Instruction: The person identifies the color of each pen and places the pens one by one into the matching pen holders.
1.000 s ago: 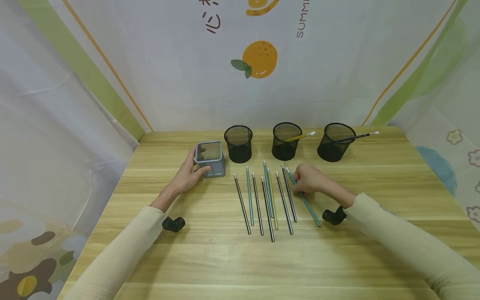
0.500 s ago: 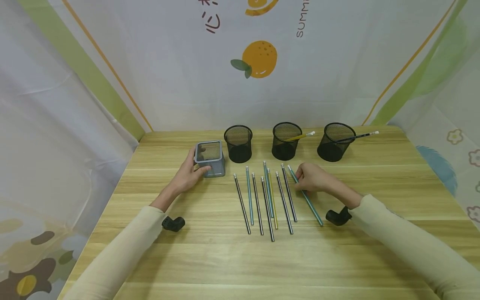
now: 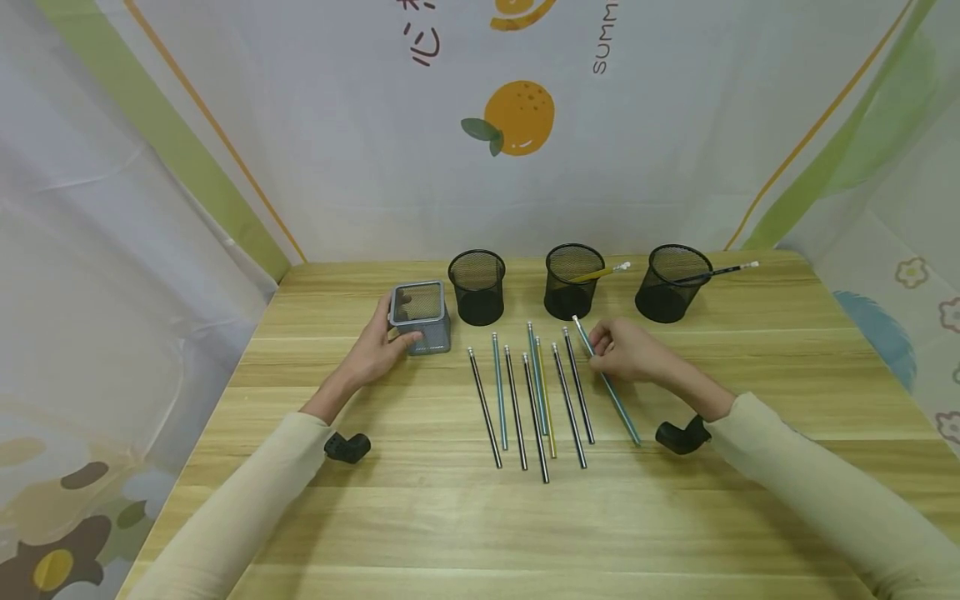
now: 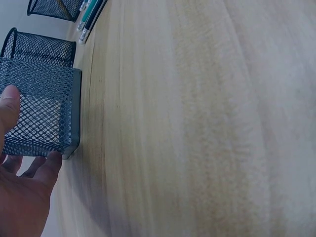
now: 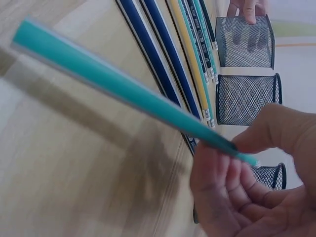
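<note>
Left hand (image 3: 377, 350) grips gray square mesh pen holder (image 3: 430, 335), thumb on near side, fingers around its left side; holder on table (image 3: 450, 533), toward far-left corner. Right hand (image 3: 630, 350) pinches teal pencil (image 3: 618, 406) between thumb and fingers, remaining fingers curled; pencil slants, eraser end toward far edge, right of the row, lifted with shadow on the tabletop below. Eight pencils (image 3: 516, 408) lie side by side mid-table, erasers toward far edge: five dark, two teal, one yellow; middle ones close together. Three black round mesh holders along far edge: left one (image 3: 478, 307) just beside the gray holder, middle one (image 3: 567, 302) with yellow pencil (image 3: 603, 272) leaning right, right one (image 3: 660, 302) with dark pencil (image 3: 716, 272) sticking out past the rim. Beige sleeves (image 3: 247, 500), black device (image 3: 347, 448) at each wrist. White cloth (image 3: 337, 167) behind far edge, orange fruit print (image 3: 520, 118), green stripes; flower-print cloth both sides.
</note>
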A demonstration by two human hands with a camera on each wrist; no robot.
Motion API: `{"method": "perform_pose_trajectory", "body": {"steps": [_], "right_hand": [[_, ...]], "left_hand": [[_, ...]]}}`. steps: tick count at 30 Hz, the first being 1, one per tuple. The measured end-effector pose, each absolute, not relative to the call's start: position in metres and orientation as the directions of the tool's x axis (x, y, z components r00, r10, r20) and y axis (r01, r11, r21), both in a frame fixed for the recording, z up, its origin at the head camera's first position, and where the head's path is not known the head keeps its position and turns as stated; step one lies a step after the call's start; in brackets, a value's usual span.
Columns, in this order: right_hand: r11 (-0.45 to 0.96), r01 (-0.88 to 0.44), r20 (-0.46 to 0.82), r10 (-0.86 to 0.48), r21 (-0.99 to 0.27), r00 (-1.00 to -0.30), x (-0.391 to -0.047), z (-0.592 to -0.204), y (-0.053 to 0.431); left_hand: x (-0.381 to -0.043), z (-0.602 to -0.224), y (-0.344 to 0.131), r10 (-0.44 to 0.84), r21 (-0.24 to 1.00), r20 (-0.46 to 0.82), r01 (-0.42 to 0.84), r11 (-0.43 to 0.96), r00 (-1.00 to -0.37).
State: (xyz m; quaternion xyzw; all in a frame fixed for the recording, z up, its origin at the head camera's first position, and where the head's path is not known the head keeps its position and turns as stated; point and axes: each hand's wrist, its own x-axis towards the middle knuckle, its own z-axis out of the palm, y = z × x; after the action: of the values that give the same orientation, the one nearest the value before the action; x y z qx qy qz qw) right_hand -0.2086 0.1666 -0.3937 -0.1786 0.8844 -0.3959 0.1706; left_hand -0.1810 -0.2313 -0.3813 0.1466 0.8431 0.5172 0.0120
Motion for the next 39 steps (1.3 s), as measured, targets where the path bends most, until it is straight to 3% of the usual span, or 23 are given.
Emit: {"method": "perform_pose_trajectory", "body": {"steps": [12,39], "right_hand": [[0.427,-0.219,-0.053,-0.54,-0.877,-0.84,-0.21,-0.396,0.17],[0.233,-0.423,0.233,-0.564,-0.875,-0.792,-0.204,-0.382,0.162]], "left_hand": [[-0.182,-0.382,-0.231,0.259,0.874,0.139,0.242,0.422,-0.956],[-0.183,-0.385,-0.232,0.258,0.883,0.124,0.225,0.413,-0.958]]}}
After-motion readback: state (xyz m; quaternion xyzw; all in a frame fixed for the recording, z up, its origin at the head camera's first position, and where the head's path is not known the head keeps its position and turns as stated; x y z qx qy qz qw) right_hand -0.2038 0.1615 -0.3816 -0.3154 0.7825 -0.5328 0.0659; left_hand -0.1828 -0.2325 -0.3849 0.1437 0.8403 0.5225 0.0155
